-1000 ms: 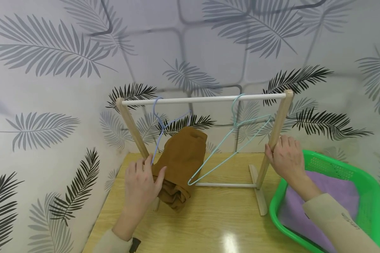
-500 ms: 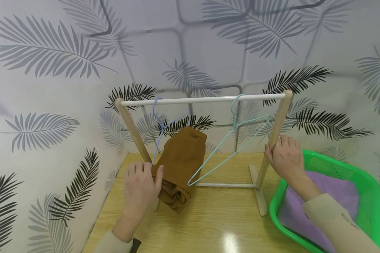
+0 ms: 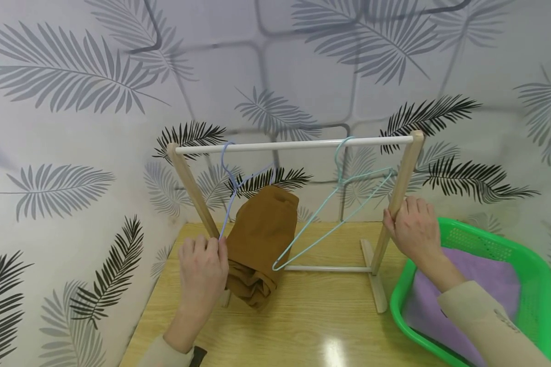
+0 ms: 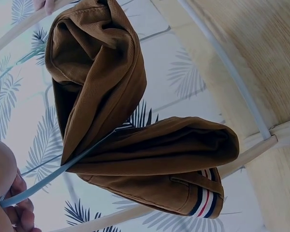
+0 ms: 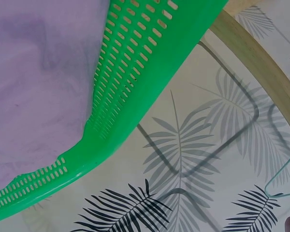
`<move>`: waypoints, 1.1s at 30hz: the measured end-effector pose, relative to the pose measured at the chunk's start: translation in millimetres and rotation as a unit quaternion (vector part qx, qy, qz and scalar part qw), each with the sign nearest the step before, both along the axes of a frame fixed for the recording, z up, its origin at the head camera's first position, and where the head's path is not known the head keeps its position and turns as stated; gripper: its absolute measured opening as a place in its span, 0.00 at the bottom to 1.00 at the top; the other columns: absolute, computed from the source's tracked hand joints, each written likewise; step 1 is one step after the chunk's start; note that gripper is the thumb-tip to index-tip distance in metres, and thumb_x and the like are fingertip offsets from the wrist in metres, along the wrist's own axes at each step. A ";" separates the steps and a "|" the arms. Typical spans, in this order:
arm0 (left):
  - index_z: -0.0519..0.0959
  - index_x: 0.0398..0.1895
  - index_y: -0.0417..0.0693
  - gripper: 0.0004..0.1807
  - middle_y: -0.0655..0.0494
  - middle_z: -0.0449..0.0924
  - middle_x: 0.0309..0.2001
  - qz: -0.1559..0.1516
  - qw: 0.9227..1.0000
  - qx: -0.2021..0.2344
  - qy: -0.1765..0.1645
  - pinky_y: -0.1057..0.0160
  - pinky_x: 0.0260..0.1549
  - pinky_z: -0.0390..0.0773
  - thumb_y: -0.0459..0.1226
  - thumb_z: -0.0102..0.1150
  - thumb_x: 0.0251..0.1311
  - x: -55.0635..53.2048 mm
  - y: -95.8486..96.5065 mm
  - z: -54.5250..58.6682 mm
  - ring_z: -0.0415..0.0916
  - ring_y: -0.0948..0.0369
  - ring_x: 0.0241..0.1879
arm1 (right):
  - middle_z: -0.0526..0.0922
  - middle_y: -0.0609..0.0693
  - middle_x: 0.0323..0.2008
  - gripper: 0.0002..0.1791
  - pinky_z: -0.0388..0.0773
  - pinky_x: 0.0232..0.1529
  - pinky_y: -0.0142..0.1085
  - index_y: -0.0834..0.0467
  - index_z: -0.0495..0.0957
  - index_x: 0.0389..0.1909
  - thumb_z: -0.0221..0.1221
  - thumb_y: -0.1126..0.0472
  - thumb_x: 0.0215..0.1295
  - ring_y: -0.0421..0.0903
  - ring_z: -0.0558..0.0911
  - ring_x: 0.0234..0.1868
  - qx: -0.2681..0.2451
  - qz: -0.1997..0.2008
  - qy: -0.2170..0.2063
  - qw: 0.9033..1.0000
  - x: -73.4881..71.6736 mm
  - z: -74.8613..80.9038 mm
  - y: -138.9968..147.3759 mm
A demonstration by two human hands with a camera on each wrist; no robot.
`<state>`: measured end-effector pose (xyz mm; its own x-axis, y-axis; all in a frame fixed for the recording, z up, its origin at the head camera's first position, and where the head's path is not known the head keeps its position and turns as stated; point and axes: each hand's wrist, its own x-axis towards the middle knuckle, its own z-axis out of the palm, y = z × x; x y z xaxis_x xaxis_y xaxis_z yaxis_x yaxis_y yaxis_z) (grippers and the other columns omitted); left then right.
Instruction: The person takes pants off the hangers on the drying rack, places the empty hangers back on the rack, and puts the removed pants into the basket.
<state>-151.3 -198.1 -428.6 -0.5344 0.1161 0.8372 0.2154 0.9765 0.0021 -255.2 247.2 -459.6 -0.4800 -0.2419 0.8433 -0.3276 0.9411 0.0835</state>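
Note:
My left hand [image 3: 203, 270] pinches the near end of a blue clothes hanger [image 3: 228, 204], which hooks over the rack's top bar. In the left wrist view the hanger [image 4: 43, 181] runs from the fingers into a fold of brown trousers [image 4: 101, 82]. These trousers [image 3: 264, 229] hang over it bunched and doubled, with a navy, white and red striped band showing inside. My right hand [image 3: 415, 227] grips the right wooden post of the small clothes rack [image 3: 298, 145]. A mint green hanger [image 3: 319, 209] hangs bare on the bar, right of the trousers.
A green plastic basket [image 3: 544, 290] with purple cloth [image 3: 468, 275] inside stands at the right, under my right forearm. The rack stands on a wooden table [image 3: 303, 321], close to the leaf-patterned wall [image 3: 294, 66]. A white lower bar [image 3: 326, 268] joins the rack's feet.
My left thumb, spread away from the fingers at first, has closed in on the hanger end. The left hand has shifted slightly left; the right hand stays on the post.

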 end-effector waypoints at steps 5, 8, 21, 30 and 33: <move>0.70 0.17 0.40 0.23 0.46 0.69 0.20 0.007 1.000 -0.011 0.009 0.54 0.31 0.63 0.36 0.56 0.75 1.1 0.2 1.3 0.62 0.48 0.27 | 0.74 0.66 0.25 0.28 0.69 0.29 0.54 0.69 0.69 0.25 0.45 0.48 0.74 0.65 0.73 0.27 -0.004 -0.004 -0.005 1.000 -0.2 -0.5 -0.4; 0.71 0.17 0.40 0.24 0.46 0.71 0.20 0.019 0.999 -0.029 0.024 0.54 0.30 0.64 0.36 0.56 0.76 1.8 -0.6 2.4 0.63 0.49 0.27 | 0.74 0.66 0.25 0.28 0.70 0.29 0.55 0.69 0.70 0.25 0.45 0.48 0.75 0.66 0.73 0.27 -0.005 -0.004 -0.006 1.000 -0.3 0.2 -0.7; 0.72 0.18 0.38 0.23 0.45 0.72 0.21 0.022 0.999 -0.024 0.037 0.54 0.31 0.64 0.35 0.58 0.75 7.9 -0.5 11.2 0.63 0.48 0.27 | 0.75 0.67 0.25 0.26 0.68 0.29 0.54 0.69 0.69 0.25 0.47 0.49 0.73 0.66 0.73 0.28 -0.003 0.000 -0.007 1.000 -0.1 0.3 -0.6; 0.71 0.17 0.39 0.24 0.45 0.72 0.22 0.017 0.999 -0.021 0.025 0.54 0.32 0.64 0.36 0.56 0.77 9.3 -0.3 14.7 0.62 0.48 0.29 | 0.75 0.67 0.25 0.28 0.68 0.28 0.53 0.69 0.69 0.25 0.45 0.48 0.74 0.66 0.73 0.27 0.006 -0.008 -0.009 1.000 0.2 0.3 -0.9; 0.71 0.17 0.39 0.24 0.45 0.72 0.21 0.016 0.999 -0.020 0.027 0.53 0.32 0.65 0.36 0.57 0.75 9.3 -0.1 16.1 0.63 0.47 0.29 | 0.75 0.67 0.25 0.27 0.68 0.28 0.53 0.69 0.69 0.25 0.46 0.48 0.74 0.66 0.73 0.27 0.004 -0.009 -0.011 1.000 0.7 0.7 -1.0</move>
<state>-142.0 -198.1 -412.5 -0.4919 0.1337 0.8603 0.1819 0.9821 -0.0485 -254.4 246.3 -459.0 -0.5032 -0.2409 0.8299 -0.3133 0.9459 0.0845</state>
